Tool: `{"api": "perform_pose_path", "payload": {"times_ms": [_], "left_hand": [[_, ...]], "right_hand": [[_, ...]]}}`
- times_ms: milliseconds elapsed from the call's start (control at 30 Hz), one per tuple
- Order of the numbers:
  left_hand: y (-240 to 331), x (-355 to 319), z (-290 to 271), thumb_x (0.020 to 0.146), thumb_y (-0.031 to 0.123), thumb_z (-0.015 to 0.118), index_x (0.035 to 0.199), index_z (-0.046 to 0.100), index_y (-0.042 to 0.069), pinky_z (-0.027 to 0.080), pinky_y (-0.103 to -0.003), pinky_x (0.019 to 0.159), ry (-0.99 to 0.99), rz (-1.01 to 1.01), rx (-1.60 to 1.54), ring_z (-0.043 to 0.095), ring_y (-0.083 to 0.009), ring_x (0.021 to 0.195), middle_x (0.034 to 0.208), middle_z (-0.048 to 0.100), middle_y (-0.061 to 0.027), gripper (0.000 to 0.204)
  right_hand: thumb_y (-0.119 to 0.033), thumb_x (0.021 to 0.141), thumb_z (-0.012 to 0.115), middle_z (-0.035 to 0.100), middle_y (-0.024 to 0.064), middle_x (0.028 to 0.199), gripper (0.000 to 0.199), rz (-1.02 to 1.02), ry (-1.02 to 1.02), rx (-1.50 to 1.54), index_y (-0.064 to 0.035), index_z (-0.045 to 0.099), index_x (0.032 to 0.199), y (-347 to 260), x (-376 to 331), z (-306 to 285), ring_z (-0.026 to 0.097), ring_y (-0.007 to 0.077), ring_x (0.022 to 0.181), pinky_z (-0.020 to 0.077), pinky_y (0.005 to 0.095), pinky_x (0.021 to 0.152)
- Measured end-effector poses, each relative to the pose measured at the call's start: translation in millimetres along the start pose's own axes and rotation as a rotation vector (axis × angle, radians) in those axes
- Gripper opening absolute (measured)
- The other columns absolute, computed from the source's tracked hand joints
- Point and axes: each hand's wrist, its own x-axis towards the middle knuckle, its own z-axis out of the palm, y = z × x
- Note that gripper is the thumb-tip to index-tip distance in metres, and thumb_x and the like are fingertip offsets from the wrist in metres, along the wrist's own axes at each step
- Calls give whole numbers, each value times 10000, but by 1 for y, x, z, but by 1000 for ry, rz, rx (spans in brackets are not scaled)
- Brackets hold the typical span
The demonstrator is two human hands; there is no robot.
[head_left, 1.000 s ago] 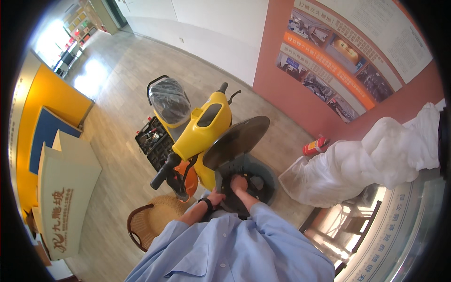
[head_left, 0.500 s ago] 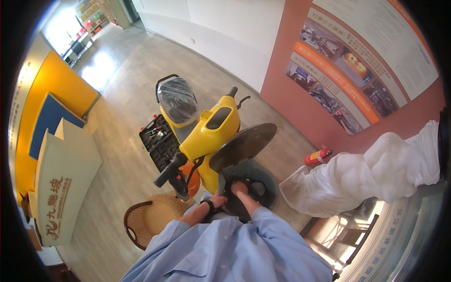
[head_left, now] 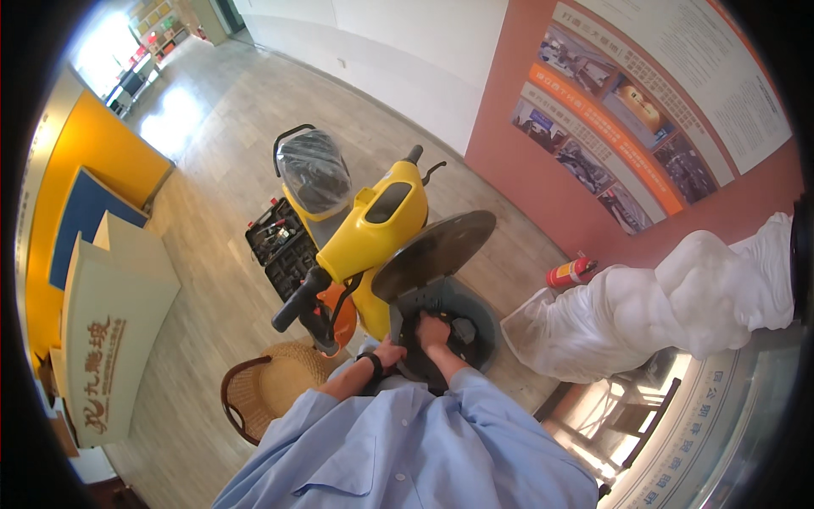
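A yellow scooter (head_left: 377, 229) stands before me, with a round dark-grey storage box (head_left: 482, 327) at its near end. The box's black lid (head_left: 437, 254) is tipped up and open. My left hand (head_left: 389, 351), with a black band on the wrist, is closed on the box's left rim. Deep inside the box is my right hand (head_left: 433, 329); its fingers are curled downward and their tips are hidden, so what they hold cannot be made out. Small dark and grey parts (head_left: 463, 331) lie beside it in the box, too small to name.
A wicker basket (head_left: 288, 382) and an orange helmet-like object (head_left: 343, 322) are at the left. Beyond the scooter lies an open black tool case (head_left: 284, 254). A fire extinguisher (head_left: 570, 272) and a white-wrapped figure (head_left: 670, 293) stand right; a pale counter (head_left: 127, 314) is far left.
My view has shifted slightly, so the scooter appears a little higher and farther left. My right hand remains inside the box and has turned slightly; my left hand stays at the rim.
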Motion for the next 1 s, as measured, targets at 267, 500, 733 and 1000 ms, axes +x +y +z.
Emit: {"api": "perform_pose_path", "payload": {"times_ms": [267, 500, 733, 1000], "left_hand": [[22, -20, 8, 682, 50, 588, 1203, 359, 70, 477, -341, 686, 40, 11, 61, 541, -246, 854, 943, 542, -122, 570], [12, -12, 3, 675, 57, 594, 1212, 329, 66, 488, -355, 695, 30, -70, -29, 549, -261, 882, 957, 537, -136, 599], [4, -3, -2, 649, 151, 636, 1223, 319, 37, 481, -349, 674, 55, 40, 95, 558, -264, 832, 962, 551, -162, 666], [46, -38, 6, 679, 95, 608, 1253, 300, 81, 491, -355, 620, 47, -134, 196, 546, -246, 826, 952, 531, -142, 651]], "right_hand": [[-337, 892, 396, 618, 203, 980, 382, 221, -64, 204, -42, 628, 958, 15, 21, 22, 585, 342, 953, 461, 423, 810], [-256, 791, 559, 634, 172, 864, 210, 191, 172, 398, -100, 675, 870, 5, 8, 18, 596, 362, 854, 469, 428, 772], [-207, 770, 583, 639, 154, 855, 165, 110, 275, 401, -104, 672, 863, -1, -3, 9, 605, 345, 831, 478, 424, 733], [-285, 822, 517, 614, 191, 975, 283, 279, 36, 290, -89, 610, 1006, -5, 7, 5, 590, 352, 910, 471, 441, 777]]}}
